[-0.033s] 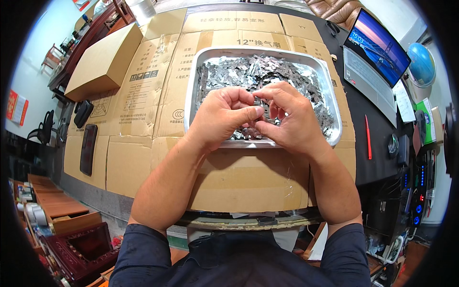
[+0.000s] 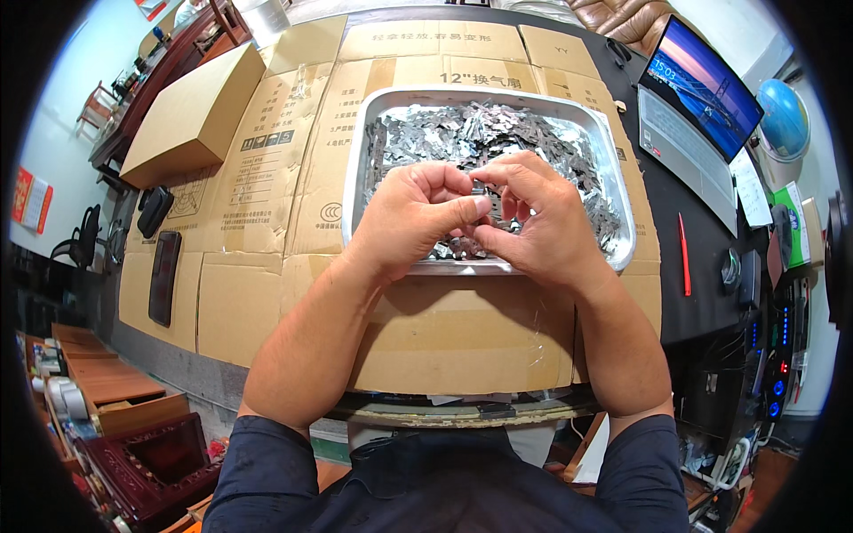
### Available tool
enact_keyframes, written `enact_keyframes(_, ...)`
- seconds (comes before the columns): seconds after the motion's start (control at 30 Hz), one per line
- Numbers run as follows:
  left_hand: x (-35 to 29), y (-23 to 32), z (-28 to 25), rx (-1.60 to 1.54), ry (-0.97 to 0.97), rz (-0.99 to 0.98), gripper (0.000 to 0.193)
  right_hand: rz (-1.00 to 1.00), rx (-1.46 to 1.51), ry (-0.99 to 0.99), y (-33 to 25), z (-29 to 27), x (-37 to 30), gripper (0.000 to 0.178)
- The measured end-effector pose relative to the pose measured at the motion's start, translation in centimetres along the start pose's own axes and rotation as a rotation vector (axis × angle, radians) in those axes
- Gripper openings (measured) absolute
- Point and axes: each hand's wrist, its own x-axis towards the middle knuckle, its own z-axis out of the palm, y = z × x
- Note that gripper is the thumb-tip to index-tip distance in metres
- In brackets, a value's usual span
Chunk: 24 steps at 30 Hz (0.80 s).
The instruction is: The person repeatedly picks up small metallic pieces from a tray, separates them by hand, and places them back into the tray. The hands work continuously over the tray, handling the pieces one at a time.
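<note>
A silvery metal tray (image 2: 357,169) lies on flattened cardboard, filled with a heap of small, flat, dark and shiny metal pieces (image 2: 524,133). Over the tray's near half, my left hand (image 2: 418,213) and my right hand (image 2: 538,213) meet with fingertips almost touching. Both hands are closed, thumbs and fingers pinched. Between them shows a small metal piece (image 2: 479,188), mostly covered by the fingers; its exact shape cannot be made out. My forearms come in from the lower edge and rest near the table's front.
Cardboard (image 2: 258,306) covers most of the table. To the left are a closed carton (image 2: 191,115), a black phone (image 2: 165,278) and a black case (image 2: 155,211). An open laptop (image 2: 684,133), a red pen (image 2: 684,253) and a globe (image 2: 783,120) are at the right.
</note>
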Motion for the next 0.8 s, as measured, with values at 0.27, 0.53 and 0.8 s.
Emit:
enact_keyframes(0.27, 0.29, 0.04, -0.11, -0.103, 0.033, -0.038, 0.02, -0.005, -0.041, 0.028, -0.28, 0.02, -0.07, 0.043)
enact_keyframes(0.53, 0.23, 0.17, -0.08, 0.006, 0.113, 0.017, 0.018, 0.014, -0.04, 0.04, -0.02, -0.08, 0.09, 0.05)
enact_keyframes(0.8, 0.4, -0.06, -0.26, -0.162, 0.009, -0.053, 0.016, -0.01, 0.018, 0.04, -0.08, 0.06, 0.21, 0.047)
